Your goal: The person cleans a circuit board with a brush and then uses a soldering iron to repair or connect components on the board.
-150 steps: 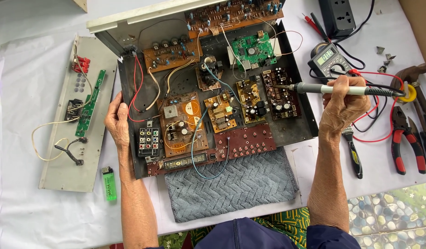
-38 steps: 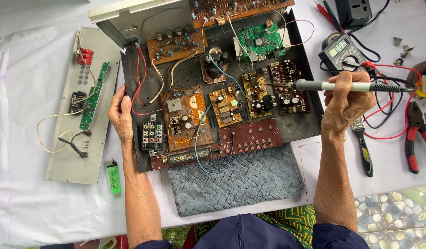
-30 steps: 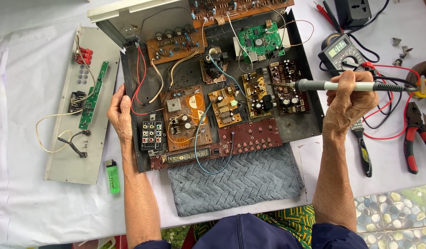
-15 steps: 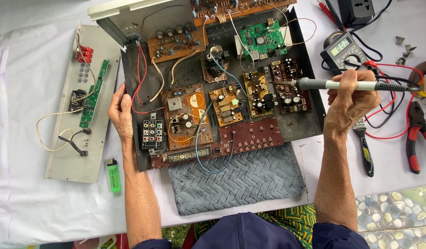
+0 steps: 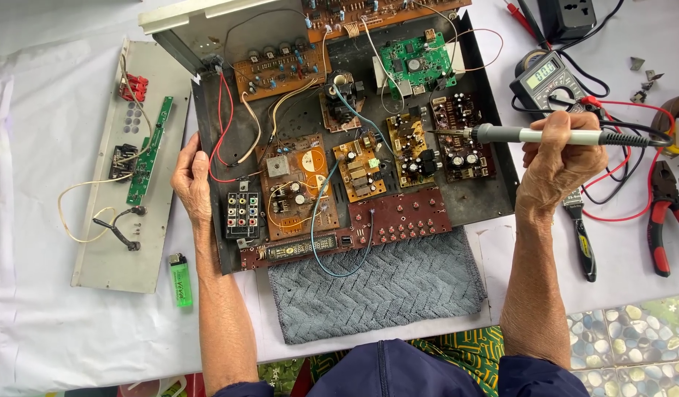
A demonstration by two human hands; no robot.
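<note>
Gripping soldering iron [image 5: 545, 135] in closed right hand [image 5: 564, 163], just right of open chassis [image 5: 501, 184]; long axis level, tip pointing left over a brown board [image 5: 461, 147], likely for reach. Left hand [image 5: 192, 180] open, flat against chassis left edge, seemingly steadying it. Multimeter [image 5: 549, 77] just beyond chassis right corner.

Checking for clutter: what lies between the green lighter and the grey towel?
In the head view, only the left forearm on white cloth, between lighter and towel.

1. The open amplifier chassis [image 5: 494, 198] lay centred on the table [image 5: 30, 345].
2. The detached panel [image 5: 104, 242] and lighter [image 5: 180, 280] lay left of it.
3. The multimeter [image 5: 549, 77] and pliers [image 5: 667, 217] lay right.
4. The folded towel [image 5: 380, 290] lay before it.
</note>
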